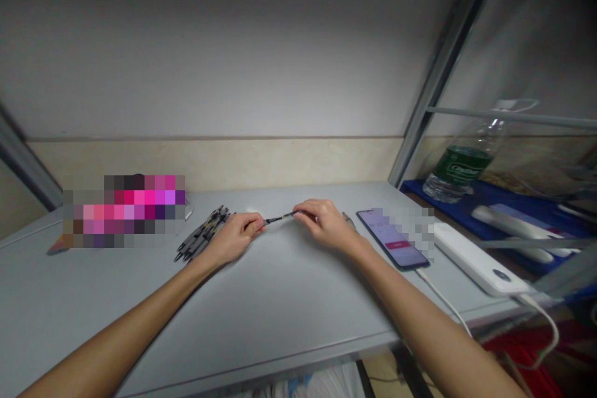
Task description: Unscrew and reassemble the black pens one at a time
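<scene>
A thin dark pen (pixel 281 217) is stretched between my two hands above the grey desk (pixel 261 311). The fingers of my left hand (pixel 237 235) are closed on its left end. My right hand (pixel 324 221) pinches the other end between thumb and fingers. A pile of dark grey pens (pixel 203 235) lies on the desk just left of my left hand, partly hidden behind it. Something small and grey (pixel 347 219) shows behind my right wrist, too hidden to name.
Right of my right hand lies a phone (pixel 394 240) with a white cable, then a white power strip or lamp (pixel 480 261). A water bottle (pixel 461 165) stands on a blue surface beyond the metal frame. Blurred pink items (pixel 135 205) sit at the left.
</scene>
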`<state>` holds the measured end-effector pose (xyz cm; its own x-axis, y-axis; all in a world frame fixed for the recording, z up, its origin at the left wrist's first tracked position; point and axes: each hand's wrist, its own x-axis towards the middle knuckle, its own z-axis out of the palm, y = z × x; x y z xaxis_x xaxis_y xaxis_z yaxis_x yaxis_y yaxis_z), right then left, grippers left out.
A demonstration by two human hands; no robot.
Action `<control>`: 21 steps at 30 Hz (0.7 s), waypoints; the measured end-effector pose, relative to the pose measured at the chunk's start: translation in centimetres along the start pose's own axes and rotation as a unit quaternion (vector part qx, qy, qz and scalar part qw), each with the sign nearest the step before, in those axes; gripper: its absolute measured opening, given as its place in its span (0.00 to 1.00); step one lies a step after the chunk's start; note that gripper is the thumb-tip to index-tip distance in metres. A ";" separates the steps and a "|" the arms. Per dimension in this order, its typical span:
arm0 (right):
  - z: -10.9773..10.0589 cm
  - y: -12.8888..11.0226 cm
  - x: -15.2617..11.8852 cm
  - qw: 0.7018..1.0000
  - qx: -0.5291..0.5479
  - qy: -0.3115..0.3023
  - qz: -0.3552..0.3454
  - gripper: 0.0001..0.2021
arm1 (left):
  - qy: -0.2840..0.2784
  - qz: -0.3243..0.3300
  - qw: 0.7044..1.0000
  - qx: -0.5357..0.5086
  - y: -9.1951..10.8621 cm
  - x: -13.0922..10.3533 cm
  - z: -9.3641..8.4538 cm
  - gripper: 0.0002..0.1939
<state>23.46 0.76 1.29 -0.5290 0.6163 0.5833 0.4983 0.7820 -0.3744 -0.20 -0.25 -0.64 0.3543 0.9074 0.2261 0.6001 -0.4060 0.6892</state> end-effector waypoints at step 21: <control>-0.7 1.5 1.2 0.651 0.666 0.235 0.279 0.05 | 0.118 0.083 0.986 0.082 0.8 -0.4 1.6 0.15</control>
<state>24.08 2.62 1.90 -0.0973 0.9870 0.1278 -0.6795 0.0279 -0.7331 1.33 -1.09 -1.24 0.2920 0.8186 0.4946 0.6618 -0.5463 0.5134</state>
